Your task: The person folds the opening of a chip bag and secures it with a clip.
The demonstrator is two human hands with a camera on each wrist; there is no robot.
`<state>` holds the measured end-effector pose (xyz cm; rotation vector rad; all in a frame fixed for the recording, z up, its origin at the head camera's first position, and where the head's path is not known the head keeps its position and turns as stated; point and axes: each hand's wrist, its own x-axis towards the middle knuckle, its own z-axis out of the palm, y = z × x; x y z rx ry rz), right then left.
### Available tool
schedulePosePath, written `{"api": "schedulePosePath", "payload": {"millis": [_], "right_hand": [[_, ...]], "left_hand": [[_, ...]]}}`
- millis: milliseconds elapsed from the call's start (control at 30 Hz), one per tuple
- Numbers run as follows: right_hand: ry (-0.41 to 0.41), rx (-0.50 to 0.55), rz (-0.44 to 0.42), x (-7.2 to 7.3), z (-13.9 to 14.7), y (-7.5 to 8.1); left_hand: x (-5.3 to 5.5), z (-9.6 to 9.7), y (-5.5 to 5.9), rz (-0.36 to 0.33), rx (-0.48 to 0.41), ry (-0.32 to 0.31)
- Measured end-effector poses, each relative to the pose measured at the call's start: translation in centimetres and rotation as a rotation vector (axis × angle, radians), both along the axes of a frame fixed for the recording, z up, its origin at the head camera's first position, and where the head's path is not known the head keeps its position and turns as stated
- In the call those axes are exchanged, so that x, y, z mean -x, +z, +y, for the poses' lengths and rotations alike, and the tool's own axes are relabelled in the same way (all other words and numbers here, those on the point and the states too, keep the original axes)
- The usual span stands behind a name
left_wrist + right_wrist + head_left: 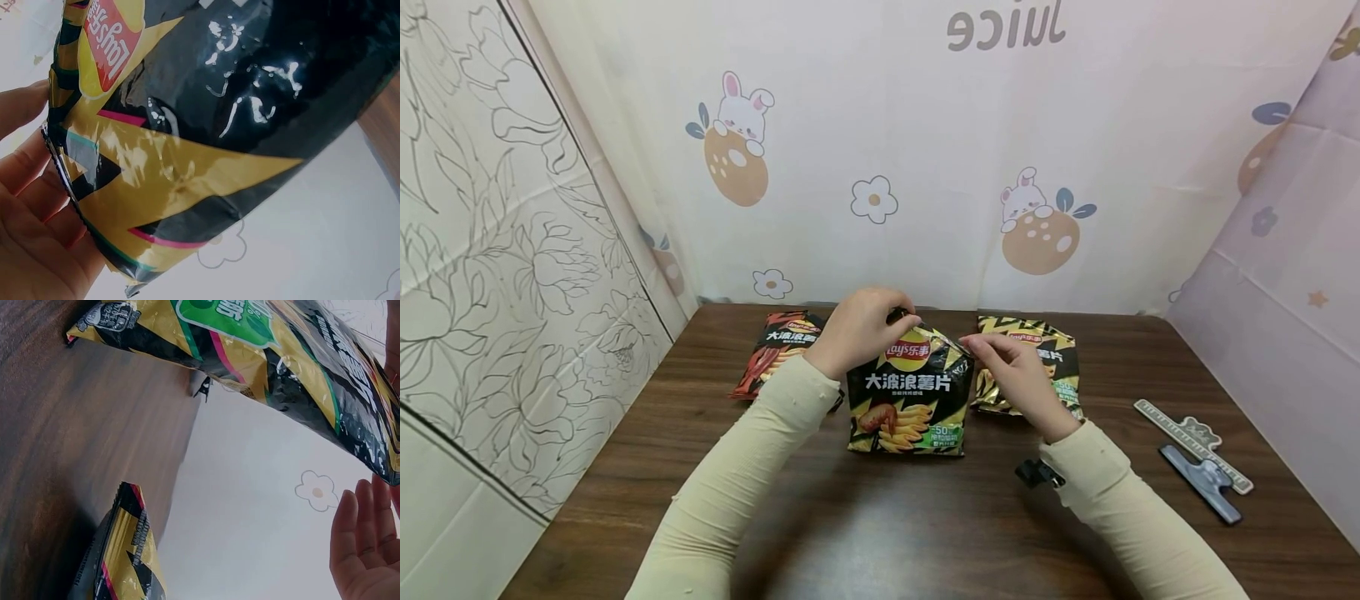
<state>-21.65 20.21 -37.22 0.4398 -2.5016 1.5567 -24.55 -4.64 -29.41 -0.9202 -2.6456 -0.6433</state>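
A black and yellow bag of potato chips [910, 396] stands upright in the middle of the table, its printed front toward me in the head view. My left hand [867, 329] pinches its top edge on the left; the left wrist view has the thumb on one side of the crimped seam [65, 178] and the fingers on the other. At the bag's top right corner, my right hand [1021, 375] pinches the film between thumb and index finger. Its other fingers [362, 519] extend beside the corner in the right wrist view.
Behind the left forearm lies a red and black chip bag [778, 342]. Another yellow and black chip bag [1060, 367] lies behind the right hand. A pale ruler-like clip [1187, 442] and a grey-blue bag clip [1202, 483] rest on the wooden table [880, 533] at right.
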Motion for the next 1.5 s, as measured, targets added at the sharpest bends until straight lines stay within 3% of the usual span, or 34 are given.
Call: {"api": "schedulePosePath", "payload": {"millis": [267,667,1133,1500], "right_hand": [[0.007,-0.074,-0.038,0.0,0.0,-0.5],[0.027,-0.06,-0.078,-0.2,-0.6,-0.3],[0.001,-0.031,0.006,-0.1,-1.2,-0.6],[0.003,-0.039,0.008,-0.3,-1.3,-0.5]], "left_hand": [[0.0,0.0,0.1,0.012,0.022,-0.004],[-0.2,-0.1,0.1,0.025,0.024,-0.013],[-0.3,-0.2,0.1,0.025,0.012,-0.017],[-0.2,-0.3,0.4,-0.032,0.054,-0.027]]}}
